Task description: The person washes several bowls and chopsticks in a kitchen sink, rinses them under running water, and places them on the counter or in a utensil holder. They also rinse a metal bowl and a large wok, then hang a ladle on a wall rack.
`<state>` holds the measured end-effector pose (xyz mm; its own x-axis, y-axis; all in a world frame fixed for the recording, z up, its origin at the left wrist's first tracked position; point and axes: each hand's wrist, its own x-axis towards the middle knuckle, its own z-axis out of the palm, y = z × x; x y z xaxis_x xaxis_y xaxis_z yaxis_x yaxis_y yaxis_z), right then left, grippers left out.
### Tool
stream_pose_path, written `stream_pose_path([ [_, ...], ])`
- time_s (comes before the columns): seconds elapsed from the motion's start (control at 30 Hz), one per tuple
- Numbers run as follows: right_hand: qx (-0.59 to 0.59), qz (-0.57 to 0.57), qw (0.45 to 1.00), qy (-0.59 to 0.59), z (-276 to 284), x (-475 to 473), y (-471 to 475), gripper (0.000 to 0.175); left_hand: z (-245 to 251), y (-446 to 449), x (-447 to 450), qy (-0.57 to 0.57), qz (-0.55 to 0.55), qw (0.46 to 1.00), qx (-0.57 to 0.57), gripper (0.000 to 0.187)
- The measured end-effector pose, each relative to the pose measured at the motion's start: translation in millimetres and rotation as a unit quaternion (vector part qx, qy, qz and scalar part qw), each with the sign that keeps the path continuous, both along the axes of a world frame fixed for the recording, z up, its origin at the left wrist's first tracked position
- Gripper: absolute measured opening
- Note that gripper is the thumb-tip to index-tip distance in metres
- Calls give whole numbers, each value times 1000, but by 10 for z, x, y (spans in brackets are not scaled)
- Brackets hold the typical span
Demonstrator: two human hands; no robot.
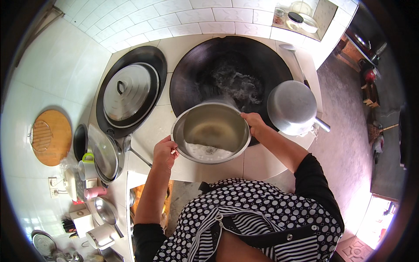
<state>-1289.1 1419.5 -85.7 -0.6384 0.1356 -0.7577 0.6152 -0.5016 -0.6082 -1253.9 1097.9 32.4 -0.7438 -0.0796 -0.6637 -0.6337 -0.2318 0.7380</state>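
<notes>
My left hand [165, 152] and my right hand [255, 124] grip opposite rims of a round metal basin [211, 154]. The basin is tilted away from me, its far rim over the near edge of a large black wok [193, 75]. Cloudy liquid [212, 127] appears to lie along the basin's far side, leaving part of its bottom bare. Rippled water [240, 85] shows in the middle of the wok. Close to my right forearm, an upturned metal saucepan [292, 106] rests at the wok's right side, handle pointing outward.
A second wok [101, 95] with a metal lid [132, 93] sits left of the large one. Ladles [139, 155] and a long-handled spatula [298, 62] lie on the tiled counter [150, 121]. Pans, a pink bottle [95, 192] and a white pot [100, 236] crowd the left side.
</notes>
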Motion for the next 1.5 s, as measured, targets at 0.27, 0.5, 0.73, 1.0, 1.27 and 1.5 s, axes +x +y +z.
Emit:
stream_pose_path([
  [0.27, -16, 16, 1000, 11, -34, -5, 13, 27, 150, 25, -109, 28, 6, 999, 43, 30],
  [0.5, 15, 26, 1000, 8, 49, 58, -10, 27, 292, 83, -229, 50, -5, 998, 41, 25],
  [0.73, -10, 41, 999, 0, 32, 60, -6, 30, 430, 152, -285, 80, -30, 996, 25, 24],
  [1.0, -44, 45, 998, 3, -71, 62, -16, 28, 505, 252, -416, 108, -39, 993, 20, 24],
  [1.27, -123, 51, 991, 0, -319, 64, -74, 30, 717, 411, -543, 138, -87, 987, 11, 23],
  [1.5, -143, 55, 988, -5, -381, 34, -82, 26, 851, 559, -613, 138, -109, 984, -22, 23],
])
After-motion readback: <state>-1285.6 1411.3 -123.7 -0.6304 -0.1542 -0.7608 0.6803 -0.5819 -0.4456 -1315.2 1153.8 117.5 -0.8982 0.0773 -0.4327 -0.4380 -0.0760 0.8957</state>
